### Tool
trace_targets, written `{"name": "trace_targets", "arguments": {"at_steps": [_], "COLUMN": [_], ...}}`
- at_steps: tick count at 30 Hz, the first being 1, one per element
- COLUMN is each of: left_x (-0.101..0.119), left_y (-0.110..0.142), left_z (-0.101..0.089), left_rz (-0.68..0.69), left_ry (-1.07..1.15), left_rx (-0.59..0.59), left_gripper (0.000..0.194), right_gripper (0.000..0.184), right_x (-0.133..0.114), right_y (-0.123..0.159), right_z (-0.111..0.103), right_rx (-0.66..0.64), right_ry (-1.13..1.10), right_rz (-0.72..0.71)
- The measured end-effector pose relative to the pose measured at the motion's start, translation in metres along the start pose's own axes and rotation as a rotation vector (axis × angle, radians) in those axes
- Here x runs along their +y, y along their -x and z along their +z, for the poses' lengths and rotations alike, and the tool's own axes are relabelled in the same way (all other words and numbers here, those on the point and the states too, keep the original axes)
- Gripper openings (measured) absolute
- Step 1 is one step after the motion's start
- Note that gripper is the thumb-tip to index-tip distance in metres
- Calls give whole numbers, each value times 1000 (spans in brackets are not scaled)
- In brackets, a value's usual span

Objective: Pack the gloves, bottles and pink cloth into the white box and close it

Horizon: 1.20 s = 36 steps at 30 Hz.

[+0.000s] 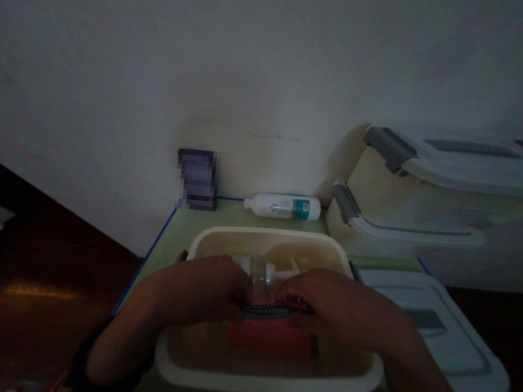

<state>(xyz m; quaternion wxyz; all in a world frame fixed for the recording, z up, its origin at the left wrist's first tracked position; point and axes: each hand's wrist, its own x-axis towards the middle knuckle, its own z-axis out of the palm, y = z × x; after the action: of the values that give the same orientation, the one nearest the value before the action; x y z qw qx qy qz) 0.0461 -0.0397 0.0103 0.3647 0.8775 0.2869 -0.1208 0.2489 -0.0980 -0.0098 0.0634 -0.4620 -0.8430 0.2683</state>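
Both of my hands are inside a cream plastic storage bin [267, 384]. A black-and-white braided cord [266, 311], gathered into a bundle, stretches between them. My left hand [219, 293] is closed on its left end, and my right hand [319, 298] pinches its right end. Just below the cord lies a red item [267, 337] whose kind I cannot make out. Behind the cord, a clear container with a white part [261, 272] rests in the bin, partly covered by my left hand. The fingertips are partly hidden and dim.
A white bottle with a teal label [283, 206] lies by the wall. Left of it, a blurred phone-like device [199, 179] leans upright. Two lidded bins [419, 200] are stacked at the right. A loose pale lid [450, 340] lies on the green table [158, 254].
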Motion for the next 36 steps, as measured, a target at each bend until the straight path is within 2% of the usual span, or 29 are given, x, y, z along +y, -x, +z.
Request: {"name": "trace_targets", "arguments": {"at_steps": [4,8,12,16,24,28,31,33,36], "left_x": [-6,-4,-10,-21,-19,-18,-18,-19,-22], "left_y": [4,9,16,22,29,31,30,28,26], "left_z": [5,2,-4,-6,-3,-3,-4,-4,-5], "left_rz": [0,-17,-10,70,165,179,163,189,224], "left_ry": [-9,-44,-32,-17,2,-14,-48,-46,-28], "left_rx": [9,3,133,230,394,323,277,273,266], "left_gripper": [21,23,20,14,19,11,7,8,8], "right_gripper": [19,20,16,10,10,13,17,20,13], "right_x": [1,1,-2,-4,-7,-4,0,2,3], "right_y": [-3,-2,-1,-2,9,11,11,10,10], "right_z": [0,-4,-11,-16,-29,-30,-26,-26,-27], "right_rx": [-92,-178,-137,-98,-139,-170,-138,-99,-71], "right_ry": [-75,-108,-84,-128,-199,-184,-196,-220,-223], "right_rz": [3,53,102,139,95,122,130,95,12]}}
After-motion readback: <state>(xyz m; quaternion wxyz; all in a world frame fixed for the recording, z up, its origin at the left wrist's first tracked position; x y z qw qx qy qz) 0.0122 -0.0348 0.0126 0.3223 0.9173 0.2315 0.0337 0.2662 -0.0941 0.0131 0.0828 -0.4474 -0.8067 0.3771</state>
